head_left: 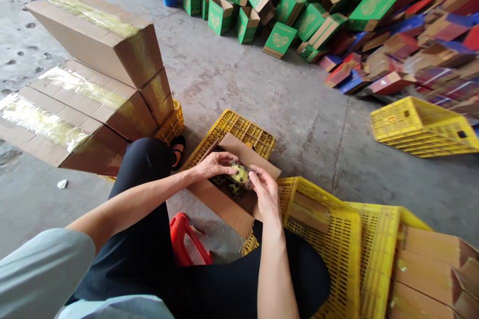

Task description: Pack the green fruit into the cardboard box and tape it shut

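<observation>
Between my two hands is a small yellow-green item with dark spots (pixel 240 173), whose exact kind I cannot make out. My left hand (pixel 217 164) pinches its left end with thumb and fingers. At its right side, the fingertips of my right hand (pixel 265 189) close on the edge. Both hands are over an open cardboard box (pixel 220 204) with its flaps spread. Inside the box lie more dark and yellow-green items (pixel 235 189), partly hidden by my hands. An upturned yellow plastic crate (pixel 243 127) supports the box.
Taped cartons (pixel 93 35) are stacked at my left. Yellow crates (pixel 325 224) stand close at my right, one holding folded cardboard (pixel 422 259). A red stool (pixel 187 239) shows between my legs. Green boxes (pixel 280 39) and red-blue boxes (pixel 392 82) are heaped ahead, near another yellow crate (pixel 422 127).
</observation>
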Demonstrator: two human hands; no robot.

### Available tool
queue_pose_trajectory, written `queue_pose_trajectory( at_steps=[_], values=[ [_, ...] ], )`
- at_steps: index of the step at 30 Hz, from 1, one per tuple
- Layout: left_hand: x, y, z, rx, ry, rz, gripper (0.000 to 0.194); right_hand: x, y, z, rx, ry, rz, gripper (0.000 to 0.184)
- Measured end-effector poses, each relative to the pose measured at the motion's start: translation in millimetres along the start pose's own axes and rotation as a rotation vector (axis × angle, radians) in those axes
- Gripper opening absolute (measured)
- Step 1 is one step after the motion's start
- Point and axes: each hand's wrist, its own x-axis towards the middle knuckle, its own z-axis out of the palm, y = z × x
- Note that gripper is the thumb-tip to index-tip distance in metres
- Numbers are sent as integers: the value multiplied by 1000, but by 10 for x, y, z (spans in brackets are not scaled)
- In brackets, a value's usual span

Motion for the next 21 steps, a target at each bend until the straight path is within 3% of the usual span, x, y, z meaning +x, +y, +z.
queue_pose_trajectory(
  at_steps=[7, 16, 21],
  values=[
    [-13, 45, 4, 103, 133, 46, 46, 12, 57, 35, -24, 63, -27, 48],
    [-13, 127, 37, -16, 170, 72, 47, 33, 59, 102, 77, 150, 36, 48],
    [-30, 114, 9, -44, 129, 66, 51, 48, 67, 53, -14, 234, -117, 47]
  ],
)
